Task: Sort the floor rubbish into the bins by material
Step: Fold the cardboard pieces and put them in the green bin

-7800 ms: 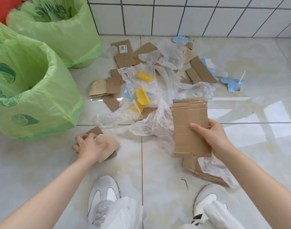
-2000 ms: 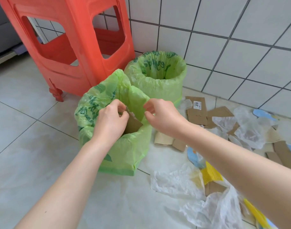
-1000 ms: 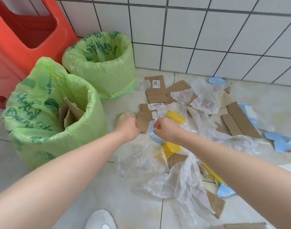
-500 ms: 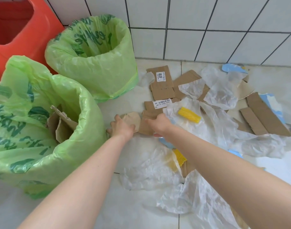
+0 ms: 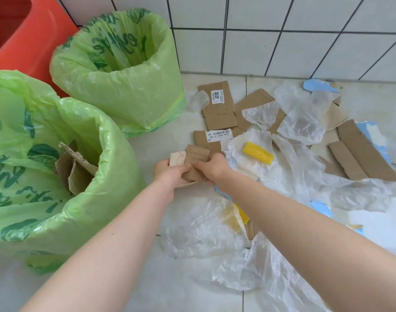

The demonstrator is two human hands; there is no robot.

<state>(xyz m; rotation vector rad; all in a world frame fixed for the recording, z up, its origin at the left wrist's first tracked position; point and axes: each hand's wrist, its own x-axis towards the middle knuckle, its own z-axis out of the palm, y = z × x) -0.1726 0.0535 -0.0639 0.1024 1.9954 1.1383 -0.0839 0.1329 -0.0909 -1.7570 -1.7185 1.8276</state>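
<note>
Both hands were bunched together low over the floor, just right of the near bin [image 5: 116,154]. The left hand [image 5: 168,173] and the right hand [image 5: 211,167] were each curled shut on the same little stack of cardboard scraps [image 5: 193,157], a brown piece on top and a paler one sticking out to the left.

The near bin's liner rim sat right next to the left wrist, not much gap there, and it already had torn cardboard [image 5: 76,170] poking up inside. The far bin [image 5: 125,86] stood behind it by the tiled wall [image 5: 282,37], looked empty from what I could see. An orange stool [image 5: 19,34] was crammed in behind both.

To the right, the pale tile floor [image 5: 170,289] was a mess: clear plastic bags [image 5: 203,230] everywhere, flat cardboard pieces [image 5: 219,106] with labels, a yellow corrugated bit [image 5: 257,153], blue scraps [image 5: 316,84] near the wall. The only open floor was at the near bottom edge.
</note>
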